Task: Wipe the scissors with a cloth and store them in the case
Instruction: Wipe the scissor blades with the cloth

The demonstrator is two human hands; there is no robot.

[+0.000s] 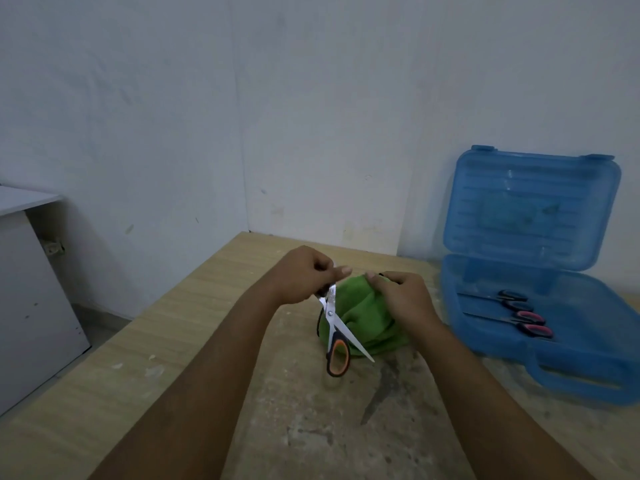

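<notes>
While the left hand [301, 275] grips the open scissors [332, 323] left of the case [588, 362] and the right hand [401, 296] clutches the cloth [367, 317], best draw it pivot to tip, fingers off the edges.

Bare table [207, 341] left of cloth [367, 317]

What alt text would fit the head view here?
The left hand holds open orange-handled scissors while the right hand grips a green cloth at a wooden table. An open blue case at right holds two more pairs.
</notes>
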